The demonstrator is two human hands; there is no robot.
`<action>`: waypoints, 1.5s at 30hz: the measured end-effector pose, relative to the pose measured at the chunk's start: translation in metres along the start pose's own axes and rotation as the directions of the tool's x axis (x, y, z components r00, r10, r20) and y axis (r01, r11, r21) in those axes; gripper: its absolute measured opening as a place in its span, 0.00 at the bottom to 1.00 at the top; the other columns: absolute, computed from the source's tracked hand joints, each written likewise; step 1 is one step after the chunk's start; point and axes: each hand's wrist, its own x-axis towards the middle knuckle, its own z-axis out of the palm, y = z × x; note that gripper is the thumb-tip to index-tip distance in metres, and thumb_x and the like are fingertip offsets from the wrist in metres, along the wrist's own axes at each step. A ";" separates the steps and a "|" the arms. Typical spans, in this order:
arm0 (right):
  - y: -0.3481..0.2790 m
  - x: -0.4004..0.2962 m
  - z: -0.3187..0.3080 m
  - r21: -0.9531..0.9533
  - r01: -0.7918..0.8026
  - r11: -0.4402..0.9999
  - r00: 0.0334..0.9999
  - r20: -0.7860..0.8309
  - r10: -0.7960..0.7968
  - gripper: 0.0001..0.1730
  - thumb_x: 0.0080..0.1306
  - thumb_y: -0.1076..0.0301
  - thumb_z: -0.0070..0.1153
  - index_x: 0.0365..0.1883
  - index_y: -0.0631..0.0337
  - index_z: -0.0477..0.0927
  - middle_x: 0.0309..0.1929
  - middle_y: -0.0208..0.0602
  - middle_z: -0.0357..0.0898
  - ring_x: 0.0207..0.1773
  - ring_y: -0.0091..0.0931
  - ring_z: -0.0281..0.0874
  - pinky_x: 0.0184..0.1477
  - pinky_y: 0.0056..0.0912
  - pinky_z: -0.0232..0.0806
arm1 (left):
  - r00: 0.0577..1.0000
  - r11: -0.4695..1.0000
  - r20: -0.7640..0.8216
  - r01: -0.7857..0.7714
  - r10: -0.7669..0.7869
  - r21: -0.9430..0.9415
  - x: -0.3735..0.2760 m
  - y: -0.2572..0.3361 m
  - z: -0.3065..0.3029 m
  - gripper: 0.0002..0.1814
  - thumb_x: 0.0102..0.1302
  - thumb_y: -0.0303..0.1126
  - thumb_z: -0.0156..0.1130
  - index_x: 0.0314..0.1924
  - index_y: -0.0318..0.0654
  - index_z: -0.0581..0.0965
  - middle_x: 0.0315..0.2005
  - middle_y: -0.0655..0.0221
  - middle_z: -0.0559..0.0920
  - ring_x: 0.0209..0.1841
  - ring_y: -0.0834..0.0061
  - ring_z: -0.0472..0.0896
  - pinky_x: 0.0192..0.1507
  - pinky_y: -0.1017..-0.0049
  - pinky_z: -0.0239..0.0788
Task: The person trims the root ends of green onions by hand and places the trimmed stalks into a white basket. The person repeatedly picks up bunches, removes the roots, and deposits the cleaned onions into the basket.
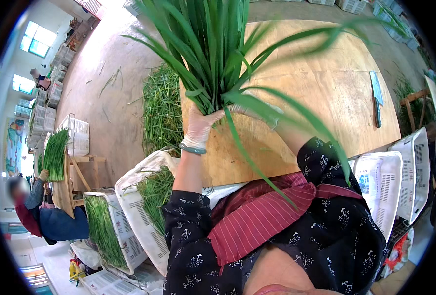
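A thick bunch of long green leaves, apparently Chinese chives (218,55), stands upright above the near left part of a round wooden tabletop (313,99). Around its lower end closes my left hand (199,123), in a thin translucent glove with a green bangle at the wrist. My right hand (256,107), gloved too, is at the base of the bunch from the right; leaves partly hide its fingers. Several loose leaves hang out to the right and down over my apron. A knife (377,99) with a dark handle lies at the right of the tabletop, away from both hands.
Cut greens (162,107) lie heaped left of the table. A white plastic crate (148,206) with greens stands near my left elbow, another full crate (105,228) beyond it. More white crates (378,191) stand at right. A co-worker (37,206) handles greens at a wooden stand, far left.
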 end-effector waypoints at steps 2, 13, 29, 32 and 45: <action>0.012 -0.006 -0.009 -0.166 0.074 0.983 0.993 -0.084 -0.089 0.45 0.50 0.62 0.71 0.62 0.60 0.60 0.60 0.36 0.66 0.60 0.26 0.63 0.62 0.32 0.59 | 0.997 0.998 -0.070 0.021 -0.025 -0.059 0.001 0.009 0.034 0.25 0.47 0.15 0.68 0.47 0.35 0.74 0.43 0.69 0.80 0.42 0.78 0.78 0.45 0.75 0.71; 0.019 0.002 -0.009 -0.308 0.112 0.945 0.984 -0.099 -0.149 0.44 0.54 0.58 0.67 0.62 0.68 0.58 0.61 0.43 0.65 0.61 0.33 0.66 0.62 0.34 0.60 | 0.951 0.985 -0.258 0.170 -0.174 -0.035 0.010 -0.017 0.029 0.18 0.55 0.23 0.66 0.47 0.37 0.76 0.41 0.70 0.80 0.42 0.78 0.77 0.44 0.77 0.69; -0.023 -0.040 -0.017 -0.701 -0.336 0.629 0.928 -0.134 0.347 0.66 0.35 0.43 0.69 0.63 0.76 0.50 0.52 0.60 0.71 0.54 0.43 0.72 0.53 0.35 0.67 | 0.732 0.623 -0.191 0.378 -0.654 -0.685 0.000 -0.051 0.071 0.25 0.65 0.43 0.57 0.59 0.45 0.68 0.56 0.67 0.73 0.56 0.63 0.70 0.58 0.58 0.62; -0.008 -0.041 -0.022 -0.631 -0.329 0.703 0.936 -0.119 0.331 0.68 0.34 0.49 0.70 0.65 0.77 0.46 0.50 0.61 0.72 0.51 0.42 0.74 0.51 0.35 0.69 | 0.795 0.671 -0.187 0.329 -0.576 -0.665 -0.002 -0.056 0.073 0.27 0.64 0.49 0.56 0.59 0.44 0.68 0.56 0.67 0.73 0.57 0.64 0.70 0.58 0.59 0.62; 0.011 -0.060 -0.070 -0.331 -0.132 0.934 0.964 0.175 0.198 0.54 0.48 0.56 0.68 0.66 0.68 0.51 0.55 0.47 0.71 0.54 0.32 0.70 0.52 0.33 0.65 | 0.755 0.745 -0.238 0.446 -0.611 -0.496 0.018 -0.058 0.101 0.20 0.60 0.31 0.64 0.52 0.38 0.73 0.49 0.68 0.77 0.50 0.67 0.74 0.54 0.65 0.66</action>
